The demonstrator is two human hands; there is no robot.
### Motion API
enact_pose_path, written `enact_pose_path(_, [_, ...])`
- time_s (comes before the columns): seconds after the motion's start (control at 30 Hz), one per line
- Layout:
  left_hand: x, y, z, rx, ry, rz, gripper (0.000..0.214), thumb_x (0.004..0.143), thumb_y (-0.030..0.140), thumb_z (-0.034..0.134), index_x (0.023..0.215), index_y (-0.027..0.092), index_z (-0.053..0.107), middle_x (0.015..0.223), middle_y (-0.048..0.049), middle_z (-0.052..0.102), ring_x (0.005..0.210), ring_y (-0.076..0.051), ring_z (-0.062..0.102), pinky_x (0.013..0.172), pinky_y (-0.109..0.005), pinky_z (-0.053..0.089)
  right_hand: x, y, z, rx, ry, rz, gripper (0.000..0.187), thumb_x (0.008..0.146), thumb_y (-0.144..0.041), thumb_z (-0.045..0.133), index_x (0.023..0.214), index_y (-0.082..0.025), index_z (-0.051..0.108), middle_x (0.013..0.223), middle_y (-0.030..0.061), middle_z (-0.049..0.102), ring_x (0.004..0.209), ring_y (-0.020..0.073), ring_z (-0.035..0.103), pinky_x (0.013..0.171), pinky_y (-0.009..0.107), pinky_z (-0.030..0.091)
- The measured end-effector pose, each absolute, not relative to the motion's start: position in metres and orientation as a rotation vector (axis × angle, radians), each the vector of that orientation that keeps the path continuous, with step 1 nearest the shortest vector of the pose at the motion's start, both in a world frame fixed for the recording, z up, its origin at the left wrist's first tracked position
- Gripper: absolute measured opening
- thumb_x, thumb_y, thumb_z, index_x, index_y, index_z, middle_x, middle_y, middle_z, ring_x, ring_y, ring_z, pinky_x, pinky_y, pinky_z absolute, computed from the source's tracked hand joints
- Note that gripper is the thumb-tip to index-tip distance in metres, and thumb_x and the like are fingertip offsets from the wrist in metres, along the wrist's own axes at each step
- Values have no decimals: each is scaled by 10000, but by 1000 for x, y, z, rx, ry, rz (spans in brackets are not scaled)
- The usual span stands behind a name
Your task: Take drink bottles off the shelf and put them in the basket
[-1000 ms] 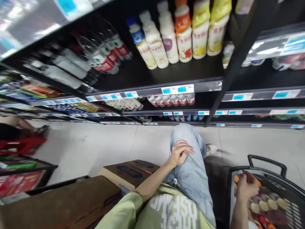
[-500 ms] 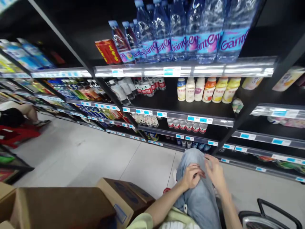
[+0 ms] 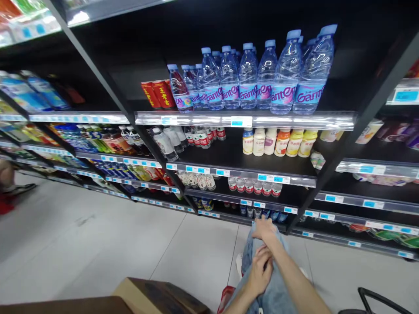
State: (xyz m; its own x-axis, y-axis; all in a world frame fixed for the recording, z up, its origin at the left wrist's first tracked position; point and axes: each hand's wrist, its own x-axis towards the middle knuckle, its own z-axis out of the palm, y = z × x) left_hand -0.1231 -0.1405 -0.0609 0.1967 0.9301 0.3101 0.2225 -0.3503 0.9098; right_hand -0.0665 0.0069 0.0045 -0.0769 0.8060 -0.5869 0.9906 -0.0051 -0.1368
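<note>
Both my hands rest on my raised knee in light blue jeans [image 3: 278, 292]. My left hand [image 3: 260, 272] lies on the thigh with its fingers loosely bent and nothing in them, its fingertips next to my right wrist. My right hand [image 3: 266, 229] lies flat over the kneecap, fingers draped forward, holding nothing. Straight ahead stands a black shop shelf [image 3: 245, 120] stocked with drinks.
Large water bottles [image 3: 271, 83] and red cans [image 3: 157, 93] fill the upper shelf, small milk-drink bottles [image 3: 278, 141] the one below. A cardboard box [image 3: 157, 296] sits at my lower left, a black basket handle [image 3: 376, 298] at lower right. Another person's foot [image 3: 13, 187] shows far left.
My view has tilted up from the basket to the shelves. My right hand left the basket and came onto my knee, now reaching past my left hand, which stayed on the leg.
</note>
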Motion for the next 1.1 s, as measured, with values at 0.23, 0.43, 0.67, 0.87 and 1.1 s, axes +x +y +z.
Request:
enact_pose_path(0.23, [-125, -139, -54, 1729, 1050, 1169, 345, 1046, 186, 421, 1124, 207, 757, 1151, -110, 792, 1101, -229, 722, 1220, -494, 454, -71, 7, -11, 2015, 2091, -571, 439, 975, -350, 584, 1328, -138, 737, 1379, 253, 666, 1303, 431, 633, 926, 604, 599])
enact_pose_path(0.43, [-124, -139, -56, 1745, 1049, 1189, 338, 994, 117, 426, 1069, 217, 740, 1116, -89, 796, 1070, -217, 729, 1221, -487, 452, -63, 6, -20, 2027, 2207, -577, 422, 1003, -344, 514, 1263, -120, 761, 1307, 219, 729, 1286, 369, 666, 985, 455, 570])
enact_pose_path(0.67, [-120, -139, -61, 1760, 1074, 1224, 319, 942, 73, 445, 1010, 208, 726, 1035, -76, 790, 1042, -211, 739, 1200, -464, 471, -62, 6, -20, 2027, 2199, -569, 423, 1012, -345, 507, 1256, -114, 763, 1301, 219, 737, 1285, 361, 674, 980, 429, 564])
enact_pose_path(0.87, [-118, -142, -65, 1733, 1085, 1274, 303, 970, 121, 449, 982, 209, 738, 993, -87, 792, 993, -218, 742, 1180, -475, 488, -61, 4, -19, 2003, 2205, -546, 421, 1015, -348, 504, 1264, -122, 758, 1303, 212, 740, 1289, 355, 677, 974, 413, 566])
enact_pose_path(1.1, [-118, -142, -78, 1568, 1148, 1447, 291, 941, 174, 494, 819, 235, 751, 746, -45, 777, 760, -205, 739, 1055, -439, 552, -61, 4, -22, 2007, 2205, -545, 429, 1019, -359, 498, 1253, -112, 759, 1307, 213, 740, 1287, 369, 675, 978, 431, 570])
